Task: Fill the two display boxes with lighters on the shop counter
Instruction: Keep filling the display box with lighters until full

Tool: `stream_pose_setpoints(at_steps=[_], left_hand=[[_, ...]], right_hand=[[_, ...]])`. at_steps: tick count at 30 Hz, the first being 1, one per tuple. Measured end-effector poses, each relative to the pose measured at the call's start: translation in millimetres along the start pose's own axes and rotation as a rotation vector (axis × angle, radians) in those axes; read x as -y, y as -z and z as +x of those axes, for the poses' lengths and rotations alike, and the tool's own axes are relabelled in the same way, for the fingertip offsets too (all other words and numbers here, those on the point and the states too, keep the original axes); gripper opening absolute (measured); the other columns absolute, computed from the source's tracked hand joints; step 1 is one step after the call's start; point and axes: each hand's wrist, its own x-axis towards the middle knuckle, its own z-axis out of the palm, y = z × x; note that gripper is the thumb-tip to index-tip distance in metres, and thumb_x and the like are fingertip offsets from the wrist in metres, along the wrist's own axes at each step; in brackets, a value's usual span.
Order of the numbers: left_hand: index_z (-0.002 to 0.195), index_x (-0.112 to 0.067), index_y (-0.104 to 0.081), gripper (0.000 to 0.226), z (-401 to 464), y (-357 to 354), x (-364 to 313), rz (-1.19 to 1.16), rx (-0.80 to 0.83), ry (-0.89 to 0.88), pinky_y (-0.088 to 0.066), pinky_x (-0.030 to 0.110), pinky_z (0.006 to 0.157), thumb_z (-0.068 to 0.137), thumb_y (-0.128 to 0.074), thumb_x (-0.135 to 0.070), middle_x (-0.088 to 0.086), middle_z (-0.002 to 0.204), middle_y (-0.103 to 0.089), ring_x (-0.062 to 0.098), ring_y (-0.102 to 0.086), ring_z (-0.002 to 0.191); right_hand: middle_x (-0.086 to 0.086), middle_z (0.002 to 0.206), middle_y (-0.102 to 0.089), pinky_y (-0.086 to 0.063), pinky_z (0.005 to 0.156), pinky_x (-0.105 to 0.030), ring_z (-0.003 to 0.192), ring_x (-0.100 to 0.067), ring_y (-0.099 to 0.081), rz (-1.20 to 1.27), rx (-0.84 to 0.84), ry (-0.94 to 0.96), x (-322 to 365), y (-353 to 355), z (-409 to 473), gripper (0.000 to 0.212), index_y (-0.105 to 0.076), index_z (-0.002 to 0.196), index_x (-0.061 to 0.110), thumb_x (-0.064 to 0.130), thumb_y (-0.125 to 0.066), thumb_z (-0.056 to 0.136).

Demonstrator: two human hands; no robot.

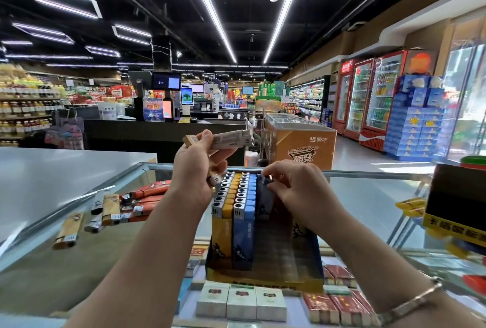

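My left hand, at frame centre, curls around a bundle of lighters. My right hand pinches a blue lighter in the display box, lower centre, beside yellow and blue rows.

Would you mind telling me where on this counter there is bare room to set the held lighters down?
Bare glass lies between the loose lighters and the display box, and right of the box toward the yellow-and-black stand. The far left is crowded with loose lighters.
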Motion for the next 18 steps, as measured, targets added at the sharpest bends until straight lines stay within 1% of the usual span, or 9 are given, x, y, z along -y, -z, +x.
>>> stream_pose_setpoints(at_steps=[2,5,7,9,11,14,17,18], left_hand=[[0.096,-0.016,-0.05,0.005,0.6,0.7,1.8,0.035,0.007,0.018,-0.043,0.016,0.039,0.095,-0.048,-0.02,0.009,0.074,-0.072,0.018,-0.071,0.066],[0.096,-0.015,-0.051,0.005,1.9,1.7,3.3,0.072,-0.003,0.073,-0.041,0.014,0.037,0.096,-0.048,-0.019,0.015,0.091,-0.068,0.019,-0.071,0.065],[0.096,-0.015,-0.05,0.004,2.5,2.8,3.8,0.078,-0.006,0.092,-0.04,0.014,0.036,0.096,-0.048,-0.018,0.017,0.095,-0.067,0.019,-0.071,0.064],[0.096,-0.015,-0.051,0.005,2.5,3.6,4.2,0.085,-0.004,0.097,-0.04,0.014,0.036,0.096,-0.048,-0.019,0.017,0.096,-0.067,0.019,-0.071,0.066],[0.099,-0.013,-0.052,0.009,2.6,3.9,4.6,0.09,-0.005,0.087,-0.041,0.015,0.037,0.094,-0.05,-0.021,0.015,0.094,-0.068,0.019,-0.071,0.068],[0.099,-0.011,-0.056,0.017,3.4,4.5,4.2,0.139,-0.018,0.037,-0.042,0.017,0.039,0.09,-0.057,-0.026,0.006,0.082,-0.069,0.012,-0.067,0.064],[0.09,-0.013,-0.059,0.015,3.8,6.3,2.2,0.174,0.003,-0.007,-0.04,0.019,0.041,0.086,-0.062,-0.028,0.002,0.078,-0.064,0.008,-0.055,0.059],[0.088,-0.014,-0.06,0.014,3.4,6.6,1.2,0.167,0.022,-0.02,-0.04,0.018,0.041,0.084,-0.064,-0.026,0.003,0.077,-0.064,0.008,-0.054,0.058]], right_hand=[[0.0,0.097,-0.071,-0.046,0.08,-0.019,0.088,-0.012,-0.063,-0.036,0.004,-0.001,0.7,-1.3,0.0,0.025,-0.068,0.106,0.017,0.009,-0.067,0.082],[-0.002,0.096,-0.071,-0.047,0.084,-0.03,0.09,-0.02,-0.063,-0.086,0.021,0.005,1.8,-1.2,1.3,0.022,-0.068,0.103,0.016,0.008,-0.065,0.083],[-0.001,0.098,-0.07,-0.044,0.089,-0.034,0.092,-0.022,-0.061,-0.115,0.061,0.021,3.0,-2.5,2.2,0.021,-0.069,0.102,0.015,0.008,-0.061,0.084],[0.003,0.102,-0.068,-0.037,0.09,-0.031,0.092,-0.02,-0.059,-0.152,0.083,0.036,4.6,-4.3,2.8,0.024,-0.069,0.106,0.018,0.011,-0.058,0.086],[0.008,0.105,-0.062,-0.027,0.084,-0.029,0.094,-0.016,-0.054,-0.201,0.075,0.029,5.4,-4.4,3.4,0.025,-0.068,0.109,0.023,0.017,-0.058,0.087],[0.011,0.106,-0.055,-0.022,0.084,-0.032,0.104,-0.01,-0.042,-0.252,0.094,0.008,2.7,-2.4,4.9,0.029,-0.065,0.115,0.03,0.021,-0.055,0.089],[0.017,0.102,-0.053,-0.018,0.08,-0.029,0.096,-0.003,-0.031,-0.21,0.133,-0.014,-0.9,-0.9,3.3,0.034,-0.061,0.119,0.034,0.019,-0.052,0.09],[0.018,0.101,-0.053,-0.016,0.078,-0.028,0.095,-0.002,-0.032,-0.176,0.123,-0.02,-1.6,-0.3,2.4,0.034,-0.062,0.118,0.034,0.018,-0.052,0.09]])
